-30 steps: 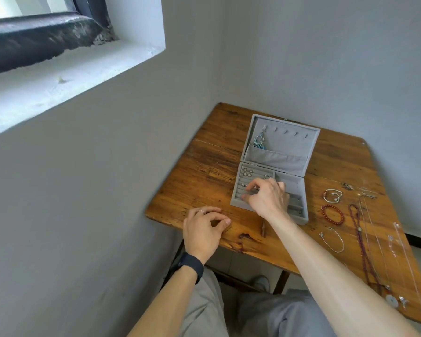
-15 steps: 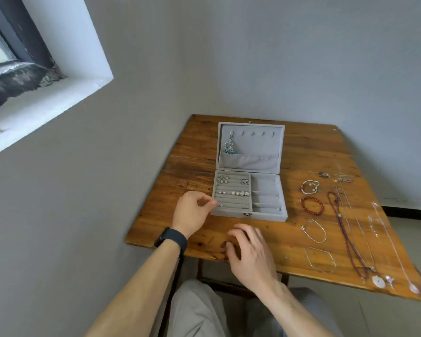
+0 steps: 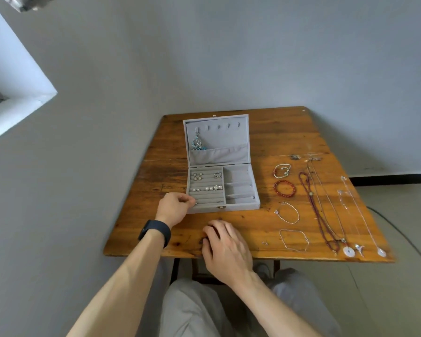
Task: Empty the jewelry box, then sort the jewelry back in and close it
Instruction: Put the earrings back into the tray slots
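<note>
At the near edge of the wooden surface (image 3: pixel 156 239), the right hand (image 3: pixel 225 249) lies palm down, fingers loosely bent with their tips on the wood; whether anything is under them cannot be told. Just beyond it to the left, the left hand (image 3: pixel 175 206), a black band (image 3: pixel 154 231) on its wrist, curls its fingertips together against the front left corner of the grey jewelry box (image 3: pixel 241 207); a pinch cannot be made out. The box sits open, lid (image 3: pixel 226 137) upright, with small earrings (image 3: pixel 210 188) in its ridged left section and a blue-and-silver piece (image 3: pixel 197 143) hanging in the lid. To its right lie a red bead bracelet (image 3: pixel 275 188), thin chains and a dark bead necklace (image 3: pixel 312 206).
</note>
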Action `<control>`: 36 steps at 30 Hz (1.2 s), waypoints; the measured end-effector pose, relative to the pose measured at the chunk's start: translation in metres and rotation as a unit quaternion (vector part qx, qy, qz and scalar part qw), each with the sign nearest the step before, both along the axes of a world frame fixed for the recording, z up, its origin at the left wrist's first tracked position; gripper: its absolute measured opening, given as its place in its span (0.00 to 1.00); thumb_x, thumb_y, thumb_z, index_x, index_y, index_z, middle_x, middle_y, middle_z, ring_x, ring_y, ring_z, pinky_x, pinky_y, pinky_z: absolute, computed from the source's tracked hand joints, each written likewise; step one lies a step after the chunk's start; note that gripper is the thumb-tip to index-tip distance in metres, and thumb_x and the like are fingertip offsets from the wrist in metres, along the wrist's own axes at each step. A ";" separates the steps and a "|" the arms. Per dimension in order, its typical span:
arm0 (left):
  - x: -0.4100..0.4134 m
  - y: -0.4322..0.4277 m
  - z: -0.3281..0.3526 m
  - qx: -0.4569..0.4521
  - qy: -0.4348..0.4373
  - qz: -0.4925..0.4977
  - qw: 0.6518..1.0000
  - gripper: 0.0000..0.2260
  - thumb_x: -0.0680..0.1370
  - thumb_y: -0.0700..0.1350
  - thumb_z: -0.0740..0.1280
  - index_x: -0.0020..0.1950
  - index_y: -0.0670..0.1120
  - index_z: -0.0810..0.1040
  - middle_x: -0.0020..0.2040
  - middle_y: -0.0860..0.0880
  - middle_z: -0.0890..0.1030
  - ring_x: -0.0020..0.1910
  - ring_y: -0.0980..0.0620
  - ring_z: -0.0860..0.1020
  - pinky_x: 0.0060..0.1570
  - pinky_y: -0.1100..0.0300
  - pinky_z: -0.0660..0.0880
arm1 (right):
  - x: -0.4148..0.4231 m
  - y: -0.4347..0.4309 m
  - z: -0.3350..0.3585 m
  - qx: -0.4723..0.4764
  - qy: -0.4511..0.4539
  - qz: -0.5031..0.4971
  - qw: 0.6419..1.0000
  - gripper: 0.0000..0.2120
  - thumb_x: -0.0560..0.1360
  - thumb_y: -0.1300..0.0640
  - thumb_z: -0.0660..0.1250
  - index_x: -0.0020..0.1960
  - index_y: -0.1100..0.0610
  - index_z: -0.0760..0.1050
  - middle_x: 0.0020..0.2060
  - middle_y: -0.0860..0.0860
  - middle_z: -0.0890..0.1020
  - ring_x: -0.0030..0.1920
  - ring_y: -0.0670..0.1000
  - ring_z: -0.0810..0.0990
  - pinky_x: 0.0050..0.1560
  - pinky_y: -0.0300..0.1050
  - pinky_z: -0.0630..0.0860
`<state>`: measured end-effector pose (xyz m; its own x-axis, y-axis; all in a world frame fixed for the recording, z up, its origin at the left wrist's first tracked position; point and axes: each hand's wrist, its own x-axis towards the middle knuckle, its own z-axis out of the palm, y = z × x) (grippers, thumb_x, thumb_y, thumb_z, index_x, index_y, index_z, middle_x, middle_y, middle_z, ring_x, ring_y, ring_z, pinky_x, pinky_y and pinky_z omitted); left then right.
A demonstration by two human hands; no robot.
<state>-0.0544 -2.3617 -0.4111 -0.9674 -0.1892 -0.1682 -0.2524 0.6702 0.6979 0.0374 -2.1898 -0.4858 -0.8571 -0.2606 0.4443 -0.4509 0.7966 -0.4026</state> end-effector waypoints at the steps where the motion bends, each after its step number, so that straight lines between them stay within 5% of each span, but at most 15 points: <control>1: 0.000 0.000 0.000 0.008 -0.002 0.005 1.000 0.06 0.78 0.50 0.71 0.52 0.51 0.84 0.51 0.53 0.82 0.53 0.53 0.77 0.57 0.57 0.73 | 0.000 0.000 0.000 0.001 -0.001 0.000 1.000 0.13 0.80 0.49 0.58 0.60 0.50 0.76 0.60 0.47 0.77 0.62 0.48 0.74 0.63 0.43 0.74; 6: -0.002 0.005 0.000 0.022 -0.007 0.054 0.998 0.01 0.76 0.47 0.73 0.46 0.53 0.83 0.49 0.54 0.81 0.51 0.53 0.77 0.51 0.59 0.72 | 0.000 0.000 0.000 0.006 -0.011 -0.002 1.000 0.13 0.81 0.49 0.57 0.60 0.50 0.75 0.60 0.48 0.77 0.62 0.49 0.74 0.64 0.44 0.74; 11: -0.007 0.005 0.004 0.046 -0.021 0.084 0.995 0.06 0.73 0.45 0.76 0.46 0.53 0.82 0.46 0.56 0.79 0.46 0.57 0.75 0.41 0.63 0.69 | -0.001 0.000 -0.001 0.002 -0.009 -0.001 1.000 0.13 0.81 0.49 0.57 0.60 0.50 0.75 0.60 0.47 0.77 0.62 0.48 0.74 0.64 0.44 0.73; 19: -0.008 0.000 0.000 0.094 -0.040 0.116 0.988 0.07 0.69 0.47 0.79 0.42 0.51 0.81 0.44 0.53 0.81 0.46 0.54 0.76 0.44 0.56 0.71 | 0.000 0.000 0.000 0.008 0.000 0.001 1.000 0.12 0.81 0.49 0.57 0.60 0.50 0.75 0.60 0.47 0.77 0.62 0.48 0.73 0.64 0.43 0.73; 25: 0.005 -0.010 -0.001 0.109 -0.005 0.058 0.992 0.08 0.75 0.50 0.75 0.50 0.51 0.80 0.50 0.53 0.81 0.53 0.50 0.78 0.51 0.54 0.74 | 0.000 -0.001 -0.001 0.011 0.004 0.000 1.000 0.13 0.81 0.50 0.57 0.60 0.50 0.75 0.60 0.47 0.76 0.62 0.48 0.73 0.65 0.43 0.72; 29: 0.027 -0.011 -0.003 -0.102 0.123 -0.020 0.987 0.07 0.79 0.49 0.67 0.57 0.54 0.79 0.55 0.55 0.79 0.57 0.53 0.76 0.53 0.57 0.74 | -0.001 -0.002 -0.002 0.012 0.006 -0.003 1.000 0.13 0.80 0.50 0.57 0.60 0.51 0.75 0.60 0.48 0.76 0.61 0.49 0.74 0.65 0.44 0.72; 32: 0.042 -0.003 -0.008 -0.273 0.226 -0.112 0.928 0.12 0.79 0.50 0.66 0.62 0.52 0.81 0.58 0.53 0.80 0.58 0.51 0.76 0.52 0.54 0.76 | 0.000 -0.002 -0.002 0.022 0.005 -0.001 1.000 0.13 0.80 0.50 0.57 0.61 0.51 0.74 0.61 0.48 0.76 0.62 0.49 0.73 0.65 0.45 0.73; 36: 0.049 0.007 -0.010 -0.388 0.240 -0.145 0.878 0.16 0.76 0.51 0.71 0.63 0.50 0.81 0.56 0.52 0.84 0.57 0.48 0.78 0.52 0.51 0.75 | -0.001 -0.001 -0.002 0.027 0.002 -0.002 1.000 0.13 0.80 0.50 0.57 0.61 0.51 0.74 0.61 0.48 0.76 0.63 0.50 0.73 0.64 0.46 0.74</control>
